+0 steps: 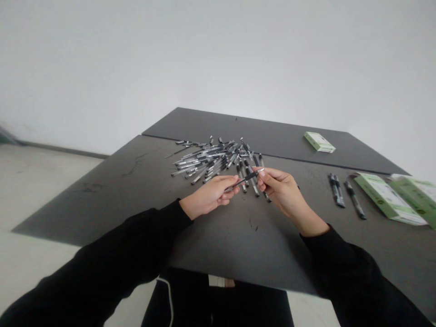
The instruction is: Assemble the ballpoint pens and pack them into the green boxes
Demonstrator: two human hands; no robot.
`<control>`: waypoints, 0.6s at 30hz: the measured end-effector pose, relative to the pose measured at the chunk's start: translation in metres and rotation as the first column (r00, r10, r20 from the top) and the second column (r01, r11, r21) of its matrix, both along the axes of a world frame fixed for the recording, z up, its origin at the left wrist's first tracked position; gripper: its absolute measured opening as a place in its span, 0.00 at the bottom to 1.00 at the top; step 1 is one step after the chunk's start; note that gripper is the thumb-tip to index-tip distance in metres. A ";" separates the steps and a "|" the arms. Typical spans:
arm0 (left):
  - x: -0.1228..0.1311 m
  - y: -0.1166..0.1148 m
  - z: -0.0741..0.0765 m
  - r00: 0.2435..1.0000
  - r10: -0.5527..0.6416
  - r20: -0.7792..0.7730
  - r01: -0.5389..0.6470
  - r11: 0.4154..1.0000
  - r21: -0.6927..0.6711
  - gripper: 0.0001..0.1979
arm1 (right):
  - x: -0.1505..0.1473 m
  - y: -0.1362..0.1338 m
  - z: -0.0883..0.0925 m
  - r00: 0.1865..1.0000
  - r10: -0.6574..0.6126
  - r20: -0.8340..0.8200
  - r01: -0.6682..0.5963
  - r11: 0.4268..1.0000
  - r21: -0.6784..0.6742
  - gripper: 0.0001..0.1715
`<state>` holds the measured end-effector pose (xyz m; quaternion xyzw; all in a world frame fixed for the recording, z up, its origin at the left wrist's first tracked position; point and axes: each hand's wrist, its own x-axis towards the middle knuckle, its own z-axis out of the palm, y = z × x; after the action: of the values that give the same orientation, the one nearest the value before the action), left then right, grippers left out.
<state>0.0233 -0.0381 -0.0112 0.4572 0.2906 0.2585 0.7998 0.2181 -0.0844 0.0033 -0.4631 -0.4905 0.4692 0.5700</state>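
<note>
Both my hands hold one pen (245, 178) above the dark table (218, 227). My left hand (209, 195) pinches its near end, fingers closed. My right hand (281, 190) pinches the far end, near the cap, fingers closed too. Just beyond the hands lies a loose heap of several clear-and-black pens (213, 159).
To the right lie three separate pens (342, 193) on the table. Two green-and-white boxes (391, 197) sit at the right edge, and a smaller green box (319, 141) rests farther back. A second tabletop (265, 131) adjoins behind. Pale floor lies to the left.
</note>
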 end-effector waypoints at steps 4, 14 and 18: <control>0.000 0.000 -0.004 0.998 -0.058 -0.001 0.058 0.993 0.106 0.15 | -0.001 -0.001 0.003 1.000 -0.018 -0.012 0.018 1.000 0.013 0.16; 0.003 -0.001 -0.011 0.953 0.230 -0.198 -0.086 0.829 0.552 0.19 | -0.013 -0.003 -0.003 0.990 -0.094 -0.101 0.092 0.996 -0.021 0.17; 0.005 0.003 -0.015 0.960 0.233 -0.155 -0.127 0.857 0.500 0.17 | 0.017 0.006 0.003 0.978 -0.141 0.151 0.142 0.990 0.001 0.22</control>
<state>0.0279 -0.0349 -0.0259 0.6382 0.3410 0.3474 0.5964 0.2350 -0.0781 0.0063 -0.5338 -0.4958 0.3933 0.5609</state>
